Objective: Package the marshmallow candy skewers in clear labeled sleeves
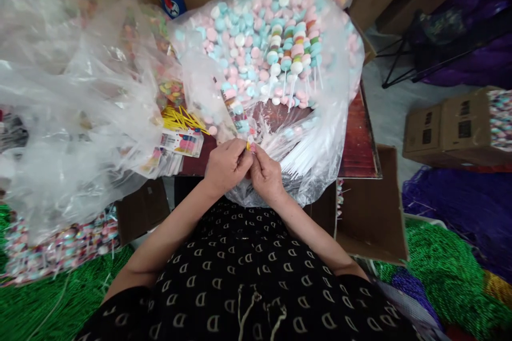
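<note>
My left hand (228, 166) and my right hand (267, 175) meet at the table's front edge, fingertips pinched together. Between them is a bit of yellow twist tie (248, 146) at the gathered neck of a clear wrapper. The wrapped candy skewer (239, 112), with pink and blue pieces, points away from me beyond my fingers. Part of the wrapper's neck is hidden by my hands. Right of it lies a bundle of white sticks (302, 149). Several loaded candy skewers (296, 48) rest on the pile of pastel candies (240, 37) in a big clear bag.
Left of my hands lie yellow twist ties (182, 120) and printed cards (184, 141). A large cloudy plastic bag (72, 96) covers the table's left side. An open cardboard box (370, 208) stands below the right edge, near green bead strands (452, 272). Finished skewers (64, 248) fill a box at lower left.
</note>
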